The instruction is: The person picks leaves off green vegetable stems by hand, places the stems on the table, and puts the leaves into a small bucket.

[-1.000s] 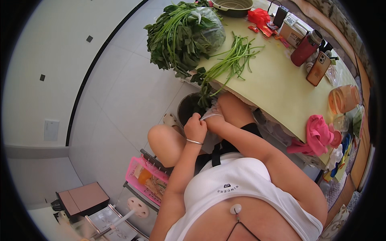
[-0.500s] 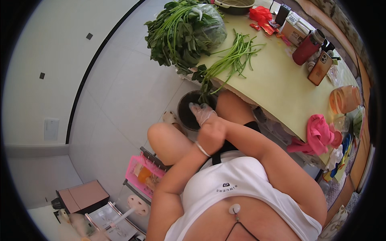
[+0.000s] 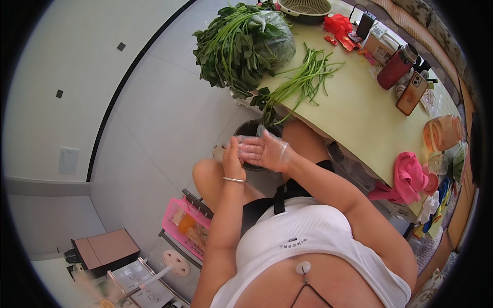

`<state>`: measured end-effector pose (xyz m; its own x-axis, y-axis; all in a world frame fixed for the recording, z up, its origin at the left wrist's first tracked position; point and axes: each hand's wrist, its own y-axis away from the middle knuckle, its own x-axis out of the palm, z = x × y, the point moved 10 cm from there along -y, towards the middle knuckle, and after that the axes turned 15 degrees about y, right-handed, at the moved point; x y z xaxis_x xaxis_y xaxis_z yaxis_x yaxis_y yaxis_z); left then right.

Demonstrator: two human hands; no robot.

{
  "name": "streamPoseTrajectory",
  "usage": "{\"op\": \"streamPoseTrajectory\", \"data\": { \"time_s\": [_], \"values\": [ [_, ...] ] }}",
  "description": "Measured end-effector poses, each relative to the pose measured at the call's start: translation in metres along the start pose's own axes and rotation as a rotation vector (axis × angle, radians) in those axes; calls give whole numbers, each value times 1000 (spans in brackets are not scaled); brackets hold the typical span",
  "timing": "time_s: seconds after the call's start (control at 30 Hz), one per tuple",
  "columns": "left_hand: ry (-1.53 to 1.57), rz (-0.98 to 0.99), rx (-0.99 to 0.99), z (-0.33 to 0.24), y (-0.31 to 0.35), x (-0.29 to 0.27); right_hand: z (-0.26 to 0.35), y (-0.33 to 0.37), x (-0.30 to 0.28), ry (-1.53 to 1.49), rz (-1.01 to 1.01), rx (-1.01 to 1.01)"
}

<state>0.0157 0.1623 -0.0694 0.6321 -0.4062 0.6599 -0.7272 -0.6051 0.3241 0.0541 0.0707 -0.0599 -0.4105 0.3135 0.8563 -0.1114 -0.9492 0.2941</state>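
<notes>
A thin clear plastic glove covers my right hand, which is turned palm up, its fingers stretched out and nothing in it. My bare left hand, a silver bangle at its wrist, closes at the glove's fingertips; some of its fingers are hidden. Both hands are above the near rim of a dark bin standing on the floor between my knees. Beyond them, cut green leafy stems lie on the yellow-topped table, some leaves hanging over its edge. A big leafy bunch, partly in a clear bag, sits behind.
Along the table's right side stand a red flask, a phone, a glass jar and a pink cloth. A colander is at the back. A pink basket on a cart stands at my left.
My left hand has moved from my right wrist out to the glove's fingertips. My right hand has come back from over the bin and turned palm up.
</notes>
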Motion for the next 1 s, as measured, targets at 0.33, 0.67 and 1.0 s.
{"op": "streamPoseTrajectory", "data": {
  "time_s": [0.33,0.67,1.0],
  "values": [
    [-1069,54,522,-4,3,34,-15,34,-5,-88,-249,-32],
    [-1112,-21,637,-34,-5,55,-8,85,4,-211,-103,-71],
    [-348,-169,338,-75,-7,41,50,129,-30,689,-347,-520]
  ]
}}
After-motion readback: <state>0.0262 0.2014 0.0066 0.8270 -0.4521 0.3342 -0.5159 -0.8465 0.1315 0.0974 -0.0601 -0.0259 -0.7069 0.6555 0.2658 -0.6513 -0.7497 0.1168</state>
